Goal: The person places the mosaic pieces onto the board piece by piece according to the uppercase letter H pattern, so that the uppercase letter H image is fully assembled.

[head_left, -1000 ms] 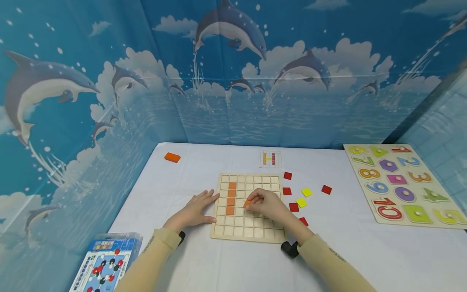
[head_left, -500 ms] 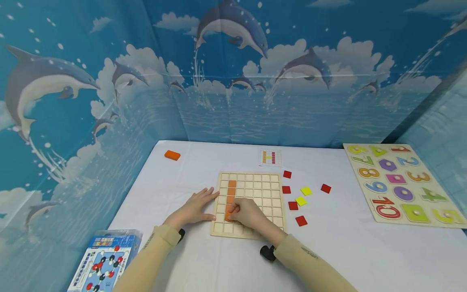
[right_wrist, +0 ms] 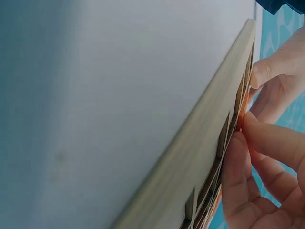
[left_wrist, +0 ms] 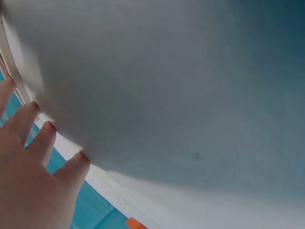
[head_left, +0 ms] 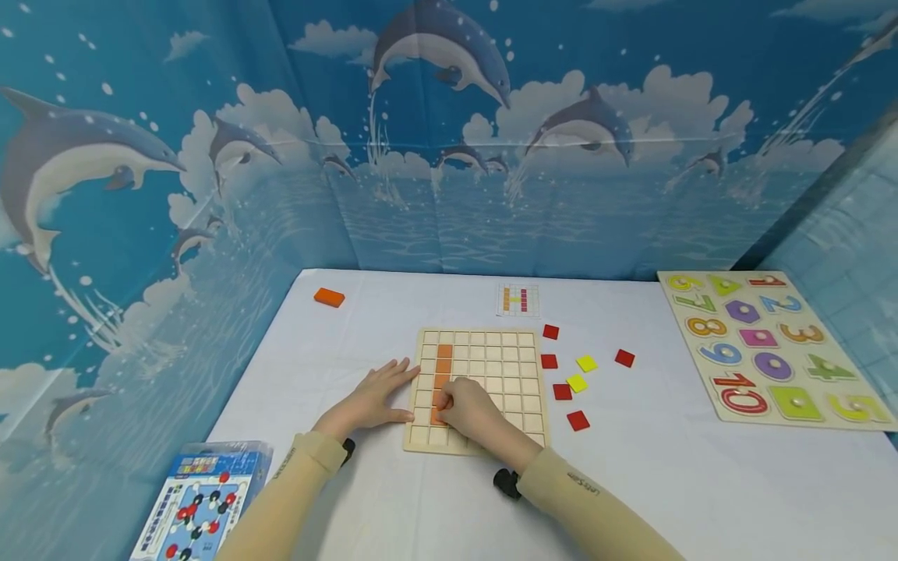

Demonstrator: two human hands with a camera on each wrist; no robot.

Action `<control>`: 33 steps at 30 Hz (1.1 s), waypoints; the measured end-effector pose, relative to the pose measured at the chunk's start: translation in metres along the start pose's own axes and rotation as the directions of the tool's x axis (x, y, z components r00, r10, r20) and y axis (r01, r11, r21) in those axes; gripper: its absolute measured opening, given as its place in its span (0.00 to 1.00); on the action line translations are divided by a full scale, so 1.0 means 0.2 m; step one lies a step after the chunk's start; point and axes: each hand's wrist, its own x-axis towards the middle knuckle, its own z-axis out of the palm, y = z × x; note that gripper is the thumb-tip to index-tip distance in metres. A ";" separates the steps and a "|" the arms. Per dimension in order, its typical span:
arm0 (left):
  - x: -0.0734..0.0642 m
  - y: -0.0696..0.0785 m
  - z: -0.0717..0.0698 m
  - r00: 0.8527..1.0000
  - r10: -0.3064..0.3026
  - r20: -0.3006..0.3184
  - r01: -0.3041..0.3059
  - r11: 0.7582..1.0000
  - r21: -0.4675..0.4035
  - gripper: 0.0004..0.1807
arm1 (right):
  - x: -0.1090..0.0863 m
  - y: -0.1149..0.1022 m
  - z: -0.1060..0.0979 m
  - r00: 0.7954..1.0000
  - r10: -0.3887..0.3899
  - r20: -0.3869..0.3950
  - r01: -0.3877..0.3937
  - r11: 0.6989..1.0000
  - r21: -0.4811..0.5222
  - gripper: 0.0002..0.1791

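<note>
A wooden grid board (head_left: 505, 340) lies flat on the white table, with a column of orange square tiles (head_left: 443, 365) in its left part. My right hand (head_left: 471, 411) is over the lower end of that column, its thumb and fingers curled at the lowest orange tile (head_left: 437, 417). In the right wrist view the fingertips (right_wrist: 249, 125) meet at the orange tile (right_wrist: 244, 105), low in its cell; the fingers partly cover it. My left hand (head_left: 370, 399) lies spread on the table, thumb and fingertips at the board's left edge.
Red tiles (head_left: 563, 392) and yellow tiles (head_left: 577, 382) lie right of the board. Behind it is a pattern card (head_left: 518, 300). An orange block (head_left: 329, 297) sits far left, a number puzzle board (head_left: 772, 351) at right, and a boxed set (head_left: 199, 499) at front left.
My right hand has carried an orange tile leftward across the board to the bottom of the orange column, where the tile now sits in a cell. The left hand has stayed put.
</note>
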 end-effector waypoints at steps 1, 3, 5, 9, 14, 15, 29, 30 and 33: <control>0.00 0.00 0.00 1.000 -0.001 0.000 0.001 1.000 -0.001 0.46 | 0.00 0.00 0.00 1.000 0.000 -0.002 0.000 1.000 -0.004 0.07; 0.00 0.00 0.00 1.000 -0.002 -0.001 0.002 1.000 -0.001 0.46 | -0.01 0.01 0.00 1.000 -0.006 -0.005 0.006 1.000 -0.005 0.07; 0.01 0.00 0.01 1.000 -0.002 -0.001 0.002 1.000 0.002 0.46 | -0.01 0.01 -0.01 1.000 -0.009 0.000 0.008 1.000 0.004 0.05; 0.00 -0.01 0.01 1.000 0.003 -0.007 -0.003 1.000 0.004 0.46 | -0.03 0.02 -0.03 0.999 -0.030 0.030 0.029 0.999 0.044 0.03; 0.00 0.00 0.01 1.000 -0.003 -0.009 0.003 1.000 -0.013 0.46 | -0.05 0.07 -0.09 0.998 -0.048 0.050 0.044 0.996 0.072 0.05; 0.00 0.00 0.01 1.000 -0.004 -0.010 0.004 1.000 -0.016 0.46 | -0.06 0.08 -0.11 0.998 -0.047 0.047 0.043 0.996 0.079 0.05; 0.01 -0.02 0.00 1.000 0.021 -0.008 -0.021 1.000 -0.005 0.46 | -0.21 0.40 -0.53 0.980 0.168 -0.110 -0.153 0.980 0.129 0.14; 0.01 -0.02 0.00 1.000 0.021 -0.007 -0.021 1.000 -0.007 0.46 | -0.22 0.43 -0.56 0.974 0.193 -0.117 -0.179 0.976 0.121 0.15; 0.00 -0.02 0.00 1.000 0.025 -0.006 -0.025 1.000 -0.011 0.46 | -0.27 0.51 -0.62 0.956 0.260 -0.137 -0.249 0.964 0.095 0.18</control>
